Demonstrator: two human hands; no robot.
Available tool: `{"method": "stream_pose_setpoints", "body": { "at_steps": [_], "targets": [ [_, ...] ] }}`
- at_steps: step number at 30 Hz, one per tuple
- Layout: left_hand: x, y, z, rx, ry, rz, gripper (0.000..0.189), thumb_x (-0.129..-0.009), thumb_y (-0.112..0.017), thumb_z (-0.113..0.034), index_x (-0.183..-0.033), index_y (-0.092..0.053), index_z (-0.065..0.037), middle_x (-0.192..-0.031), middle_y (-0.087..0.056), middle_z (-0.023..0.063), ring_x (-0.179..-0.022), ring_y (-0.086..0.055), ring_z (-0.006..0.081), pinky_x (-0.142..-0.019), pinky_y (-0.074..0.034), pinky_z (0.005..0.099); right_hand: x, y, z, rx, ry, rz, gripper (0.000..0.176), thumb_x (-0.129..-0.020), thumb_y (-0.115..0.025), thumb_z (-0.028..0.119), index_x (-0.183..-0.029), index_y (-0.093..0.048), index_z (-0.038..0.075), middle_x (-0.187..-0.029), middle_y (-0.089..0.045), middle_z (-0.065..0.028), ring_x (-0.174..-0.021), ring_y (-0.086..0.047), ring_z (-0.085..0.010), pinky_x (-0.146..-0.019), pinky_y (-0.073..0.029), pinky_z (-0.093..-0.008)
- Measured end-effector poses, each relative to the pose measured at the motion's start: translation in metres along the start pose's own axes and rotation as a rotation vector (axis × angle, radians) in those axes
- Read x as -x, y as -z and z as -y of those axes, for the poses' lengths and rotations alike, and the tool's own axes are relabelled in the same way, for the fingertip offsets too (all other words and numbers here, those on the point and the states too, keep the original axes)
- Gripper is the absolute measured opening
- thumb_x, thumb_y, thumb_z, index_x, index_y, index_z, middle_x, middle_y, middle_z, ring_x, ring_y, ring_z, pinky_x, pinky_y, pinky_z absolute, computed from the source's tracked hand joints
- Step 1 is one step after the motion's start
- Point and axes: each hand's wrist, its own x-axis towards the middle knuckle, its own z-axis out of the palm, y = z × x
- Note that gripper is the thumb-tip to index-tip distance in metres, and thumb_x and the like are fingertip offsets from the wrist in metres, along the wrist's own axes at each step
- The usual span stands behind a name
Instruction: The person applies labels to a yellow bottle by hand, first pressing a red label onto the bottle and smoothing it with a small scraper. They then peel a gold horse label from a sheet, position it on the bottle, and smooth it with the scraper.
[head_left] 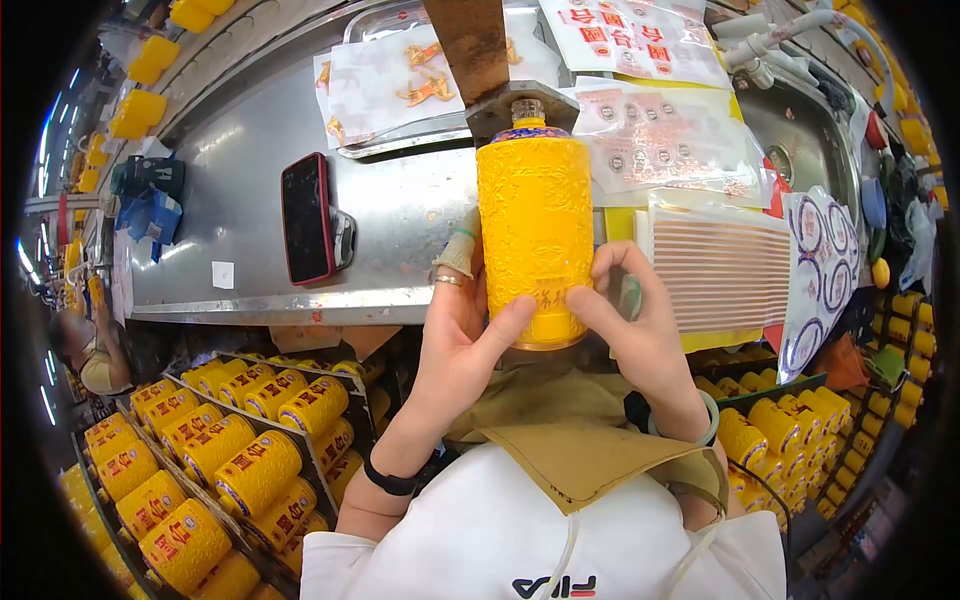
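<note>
A yellow embossed bottle (pixel 535 220) lies in front of me, its clear glass neck (pixel 527 108) resting at a dark metal bracket (pixel 470 60). Along its left side my left hand (pixel 465 320) grips it, thumb on the lower front, a worn finger cover and a ring on one finger. From the right, my right hand (pixel 640 320) presses its thumb beside small dark-gold lettering (pixel 550 298) near the base; its index finger curls against the bottle's side. The fingers behind the bottle are hidden.
Printed decal sheets (pixel 670 135) and a striped sheet (pixel 715 265) lie at right, near a sink (pixel 800 140). A phone (pixel 307 220) lies on the metal table (pixel 220 270). Gold decals on white paper (pixel 380 85) sit in a tray. Crates of yellow bottles (pixel 215 450) stand below; another person (pixel 100 350) is at far left.
</note>
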Motion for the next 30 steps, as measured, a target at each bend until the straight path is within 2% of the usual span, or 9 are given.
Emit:
{"method": "stream_pose_setpoints", "body": {
  "at_steps": [11,16,17,23,25,26,27,29,30],
  "targets": [
    [0.000,0.000,0.001,-0.003,-0.001,0.003,0.079,-0.098,-0.060,0.002,-0.161,-0.012,0.004,-0.161,-0.031,0.0179,-0.149,-0.034,0.0266,-0.122,-0.028,0.0404,0.000,-0.001,0.000,-0.012,0.001,0.000,0.027,-0.094,-0.076,0.016,-0.105,-0.053,0.007,-0.086,-0.046,0.0051,-0.078,-0.044,-0.0050,-0.070,-0.040,-0.0211],
    [0.000,-0.001,0.003,-0.023,-0.039,0.007,0.081,-0.097,-0.063,0.001,-0.161,-0.013,0.004,-0.159,-0.033,0.0177,-0.147,-0.036,0.0260,-0.121,-0.031,0.0402,-0.003,0.011,0.011,-0.008,-0.023,0.017,0.024,-0.098,-0.069,0.013,-0.116,-0.055,0.005,-0.094,-0.050,0.0023,-0.088,-0.046,-0.0057,-0.079,-0.040,-0.0217],
    [0.000,-0.001,0.003,-0.058,-0.064,0.017,0.083,-0.095,-0.064,0.001,-0.160,-0.013,0.004,-0.157,-0.035,0.0178,-0.146,-0.038,0.0258,-0.120,-0.033,0.0403,-0.005,0.017,0.023,-0.146,-0.085,0.022,0.025,-0.100,-0.064,0.009,-0.122,-0.054,0.004,-0.100,-0.051,0.0008,-0.094,-0.046,-0.0068,-0.084,-0.039,-0.0217],
    [0.001,-0.019,0.009,-0.144,-0.088,-0.081,0.087,-0.091,-0.067,0.004,-0.159,-0.012,0.003,-0.147,-0.042,0.0175,-0.139,-0.046,0.0247,-0.113,-0.043,0.0398,-0.022,0.018,0.053,0.131,0.348,-0.190,0.031,-0.094,-0.062,-0.005,-0.124,-0.056,0.001,-0.101,-0.060,-0.0015,-0.097,-0.055,-0.0102,-0.090,-0.046,-0.0260],
    [0.001,-0.024,0.011,-0.121,-0.106,-0.110,0.087,-0.091,-0.066,0.004,-0.159,-0.012,0.003,-0.147,-0.042,0.0175,-0.138,-0.046,0.0246,-0.113,-0.042,0.0395,-0.023,0.016,0.070,0.413,0.493,-0.041,0.029,-0.090,-0.061,-0.011,-0.117,-0.062,0.000,-0.098,-0.067,-0.0070,-0.094,-0.062,-0.0176,-0.088,-0.050,-0.0303],
    [0.001,-0.024,0.012,-0.103,-0.122,-0.138,0.086,-0.091,-0.066,0.004,-0.158,-0.012,0.003,-0.147,-0.042,0.0175,-0.137,-0.046,0.0245,-0.113,-0.042,0.0393,-0.025,0.013,0.079,0.628,0.588,0.033,0.027,-0.084,-0.065,-0.009,-0.109,-0.066,0.001,-0.094,-0.069,-0.0113,-0.092,-0.064,-0.0267,-0.082,-0.053,-0.0348],
    [0.001,-0.024,0.012,-0.103,-0.125,-0.142,0.086,-0.091,-0.066,0.004,-0.158,-0.012,0.003,-0.147,-0.042,0.0175,-0.137,-0.046,0.0245,-0.113,-0.042,0.0393,-0.027,0.009,0.082,0.628,0.591,0.038,0.027,-0.084,-0.065,-0.009,-0.109,-0.066,0.001,-0.094,-0.069,-0.0113,-0.092,-0.064,-0.0267,-0.082,-0.053,-0.0348],
    [0.000,-0.022,0.014,-0.228,-0.175,-0.108,0.085,-0.090,-0.065,0.005,-0.158,-0.013,0.003,-0.147,-0.042,0.0179,-0.136,-0.047,0.0244,-0.112,-0.042,0.0390,-0.030,0.003,0.086,0.913,0.754,0.319,0.031,-0.084,-0.067,-0.007,-0.113,-0.068,0.001,-0.095,-0.067,-0.0117,-0.090,-0.062,-0.0300,-0.082,-0.051,-0.0385],
    [0.001,-0.023,0.013,-0.228,-0.175,-0.109,0.085,-0.090,-0.065,0.005,-0.158,-0.013,0.003,-0.147,-0.042,0.0179,-0.136,-0.047,0.0244,-0.112,-0.042,0.0390,-0.034,0.001,0.082,0.893,0.785,0.299,0.035,-0.080,-0.071,-0.004,-0.115,-0.069,0.001,-0.096,-0.067,-0.0136,-0.087,-0.060,-0.0342,-0.079,-0.050,-0.0412]
  ]
}}
